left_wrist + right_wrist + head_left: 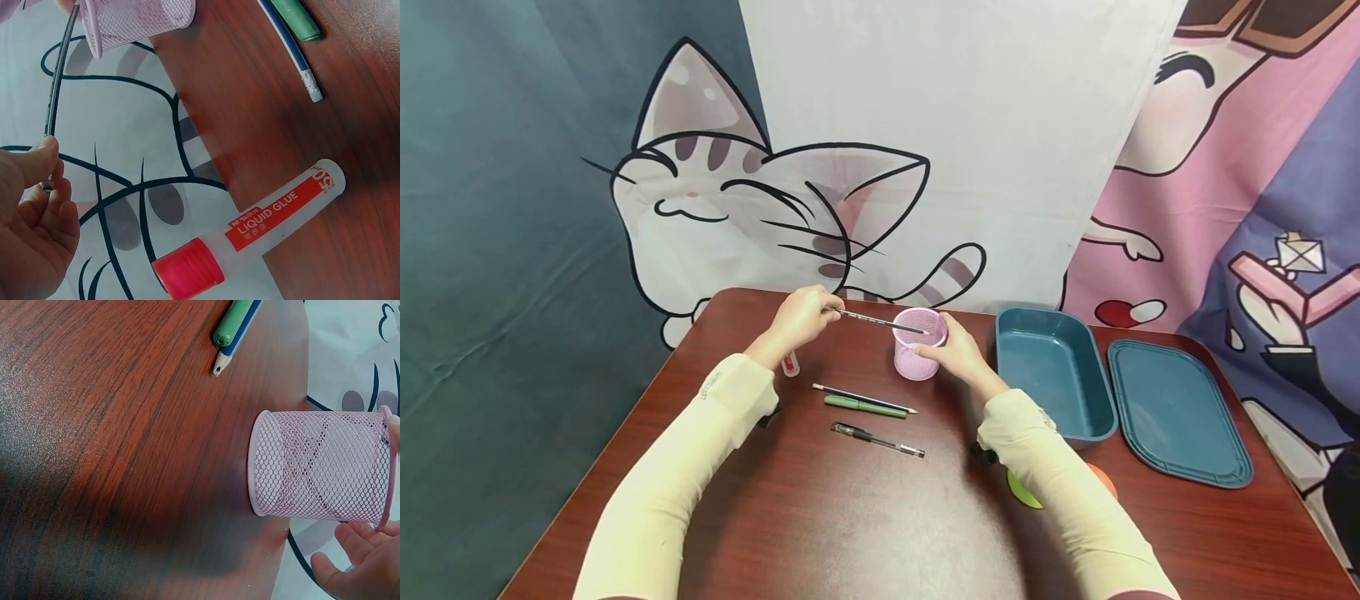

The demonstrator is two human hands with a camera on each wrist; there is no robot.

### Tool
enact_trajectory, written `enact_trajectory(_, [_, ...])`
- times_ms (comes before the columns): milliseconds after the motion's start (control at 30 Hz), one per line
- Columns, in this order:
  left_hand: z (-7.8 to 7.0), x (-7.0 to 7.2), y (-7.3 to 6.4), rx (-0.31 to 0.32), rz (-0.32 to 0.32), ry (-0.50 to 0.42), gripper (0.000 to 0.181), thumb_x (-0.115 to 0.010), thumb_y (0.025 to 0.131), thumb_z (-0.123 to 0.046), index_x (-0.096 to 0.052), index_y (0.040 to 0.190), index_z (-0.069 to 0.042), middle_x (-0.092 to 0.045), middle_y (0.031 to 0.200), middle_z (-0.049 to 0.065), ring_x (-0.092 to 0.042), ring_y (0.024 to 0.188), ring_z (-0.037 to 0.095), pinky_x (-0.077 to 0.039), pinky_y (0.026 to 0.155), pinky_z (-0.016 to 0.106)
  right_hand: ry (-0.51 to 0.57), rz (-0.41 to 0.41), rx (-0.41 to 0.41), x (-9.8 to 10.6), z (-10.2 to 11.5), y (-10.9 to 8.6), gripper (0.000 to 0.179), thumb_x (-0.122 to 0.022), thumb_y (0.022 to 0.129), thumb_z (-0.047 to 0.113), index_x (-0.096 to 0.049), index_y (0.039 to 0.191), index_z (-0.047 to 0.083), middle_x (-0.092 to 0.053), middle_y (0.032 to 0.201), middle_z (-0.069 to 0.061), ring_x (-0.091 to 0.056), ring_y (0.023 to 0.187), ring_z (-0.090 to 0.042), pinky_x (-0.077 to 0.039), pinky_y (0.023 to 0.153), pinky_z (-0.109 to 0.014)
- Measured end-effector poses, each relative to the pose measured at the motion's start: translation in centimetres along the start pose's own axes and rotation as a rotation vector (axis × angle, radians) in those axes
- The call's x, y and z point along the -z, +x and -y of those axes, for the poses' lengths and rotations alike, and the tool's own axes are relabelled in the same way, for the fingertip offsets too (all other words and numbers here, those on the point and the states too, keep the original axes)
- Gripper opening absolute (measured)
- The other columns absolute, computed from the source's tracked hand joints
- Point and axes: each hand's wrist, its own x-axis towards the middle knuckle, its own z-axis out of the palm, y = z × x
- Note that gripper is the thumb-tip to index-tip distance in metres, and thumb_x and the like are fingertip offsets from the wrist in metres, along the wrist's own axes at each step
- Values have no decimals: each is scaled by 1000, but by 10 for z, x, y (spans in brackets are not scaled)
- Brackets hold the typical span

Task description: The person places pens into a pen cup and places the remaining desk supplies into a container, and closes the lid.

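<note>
My left hand (806, 321) pinches a dark pencil (872, 319) near one end, between thumb and fingertips. The pencil slants to the right, its far tip over the mouth of a pink mesh pen cup (916, 364). The cup stands upright, and my right hand (958, 350) holds it by the rim on its right side, as the right wrist view (359, 562) also shows. Nearer on the table lie a blue pencil (857, 395), a green marker (865, 407) and a black pen (877, 440). A liquid glue tube (262, 225) lies beneath my left wrist.
To the right stands a deep blue plastic box (1056, 371), with a flat blue lid (1180, 412) beside it. Green (1022, 492) and orange (1103, 479) round pieces show partly under my right sleeve. A printed cat curtain (737, 208) hangs behind the brown table (850, 525).
</note>
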Motion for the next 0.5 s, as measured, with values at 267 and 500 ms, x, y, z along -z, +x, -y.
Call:
enact_trajectory(267, [-2, -4, 4, 3, -4, -28, 11, -60, 83, -18, -68, 90, -14, -61, 89, 4, -58, 85, 20, -46, 73, 35, 6, -6, 2, 0, 1, 0, 72, -73, 69, 31, -39, 127, 6, -53, 117, -13, -49, 109, -26, -37, 94, -41])
enact_trajectory(500, [-7, -6, 10, 15, 4, -33, 14, -59, 84, -19, -69, 94, -14, -60, 89, 5, -57, 84, 20, -46, 72, 34, 12, 0, -3, 0, 2, -1, 73, -73, 69, 31, -38, 128, 6, -52, 119, -14, -49, 110, -27, -38, 94, -42])
